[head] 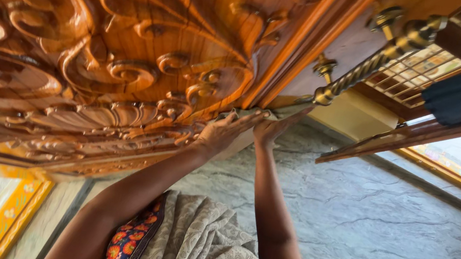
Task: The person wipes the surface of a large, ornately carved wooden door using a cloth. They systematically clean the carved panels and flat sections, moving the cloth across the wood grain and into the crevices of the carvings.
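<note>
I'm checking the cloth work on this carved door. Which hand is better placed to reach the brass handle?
Probably the right hand: it lies on the cloth nearer the brass handle; the left hand sits on the carved door.

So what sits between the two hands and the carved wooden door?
In the head view, a pale cloth lies between both the left hand and right hand and the carved door, pressed against its edge.

Both hands (249, 131) flat against carved wooden door (99, 49)

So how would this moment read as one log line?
left hand flat on cloth | right hand beside it | cloth against carved wooden door | brass handle above
</note>
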